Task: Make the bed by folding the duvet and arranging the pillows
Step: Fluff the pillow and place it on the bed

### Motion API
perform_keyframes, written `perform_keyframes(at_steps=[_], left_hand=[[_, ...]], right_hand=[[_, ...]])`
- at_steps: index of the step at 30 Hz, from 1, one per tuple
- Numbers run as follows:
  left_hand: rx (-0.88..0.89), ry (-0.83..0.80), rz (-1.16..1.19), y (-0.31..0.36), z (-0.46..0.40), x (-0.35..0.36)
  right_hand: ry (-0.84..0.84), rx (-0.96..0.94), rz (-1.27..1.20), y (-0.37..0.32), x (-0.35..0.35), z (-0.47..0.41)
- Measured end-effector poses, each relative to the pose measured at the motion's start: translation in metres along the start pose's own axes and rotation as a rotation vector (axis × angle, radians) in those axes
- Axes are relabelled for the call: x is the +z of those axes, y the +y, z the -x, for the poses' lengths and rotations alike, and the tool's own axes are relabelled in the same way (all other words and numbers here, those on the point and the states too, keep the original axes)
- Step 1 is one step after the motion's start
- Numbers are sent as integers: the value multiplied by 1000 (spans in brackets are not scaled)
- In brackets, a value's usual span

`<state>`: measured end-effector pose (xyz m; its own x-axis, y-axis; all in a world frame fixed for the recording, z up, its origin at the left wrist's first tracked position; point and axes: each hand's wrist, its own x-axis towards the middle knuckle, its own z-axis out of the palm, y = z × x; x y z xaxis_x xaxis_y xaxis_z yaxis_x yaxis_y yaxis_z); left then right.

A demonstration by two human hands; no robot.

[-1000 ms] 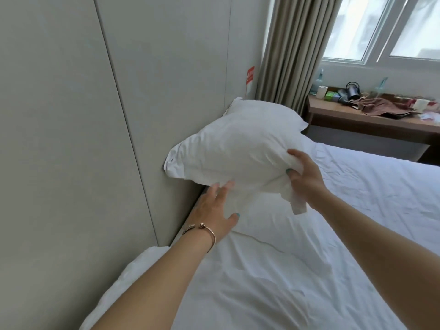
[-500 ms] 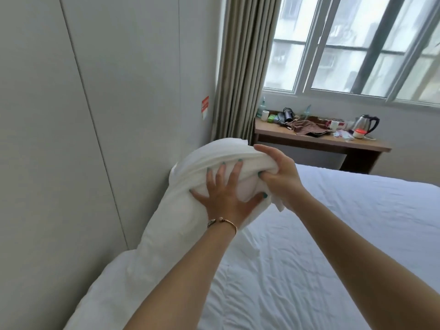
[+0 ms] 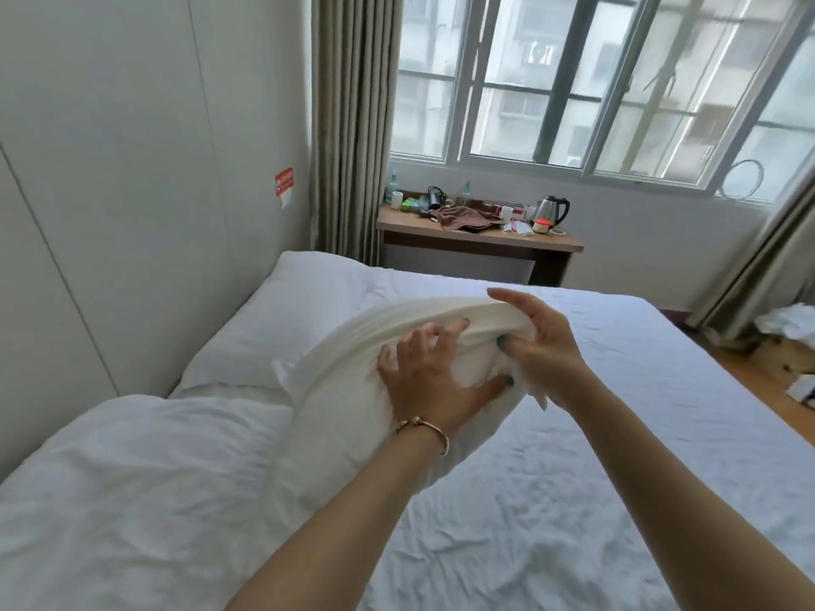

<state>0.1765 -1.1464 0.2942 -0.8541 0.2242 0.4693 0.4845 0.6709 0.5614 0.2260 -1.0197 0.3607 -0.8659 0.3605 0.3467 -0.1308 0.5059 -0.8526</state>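
I hold a white pillow [image 3: 348, 390] above the middle of the bed [image 3: 617, 434]. My left hand [image 3: 434, 383], with a bracelet at the wrist, presses its spread fingers against the pillow's near end. My right hand [image 3: 540, 346] grips the pillowcase edge at the pillow's upper right, fingers curled into the cloth. A second white pillow [image 3: 291, 319] lies flat at the head of the bed by the wall. The white duvet [image 3: 132, 491] is bunched at the lower left.
A padded wall [image 3: 132, 191] runs along the bed's left. Beyond the bed a wooden desk [image 3: 480, 240] carries a kettle [image 3: 551, 210], cups and a brown cloth under the window. Curtains [image 3: 348, 125] hang beside it. Boxes and clutter [image 3: 789, 346] sit on the floor at right.
The pillow has come away from the wall toward the bed's middle. My left hand went from reaching under it to pressing on its end. The second pillow has come into sight.
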Motion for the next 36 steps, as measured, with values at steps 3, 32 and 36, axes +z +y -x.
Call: perform_keyframes(at_steps=[3, 32, 36], left_hand=[[-1, -220, 59, 50, 66, 27], [-64, -1072, -221, 16, 367, 145], [-151, -929, -340, 34, 358, 156]], right_hand=[[-57, 76, 11, 38, -67, 63], [17, 1218, 153, 266, -104, 482], [229, 964, 461, 259, -97, 434]])
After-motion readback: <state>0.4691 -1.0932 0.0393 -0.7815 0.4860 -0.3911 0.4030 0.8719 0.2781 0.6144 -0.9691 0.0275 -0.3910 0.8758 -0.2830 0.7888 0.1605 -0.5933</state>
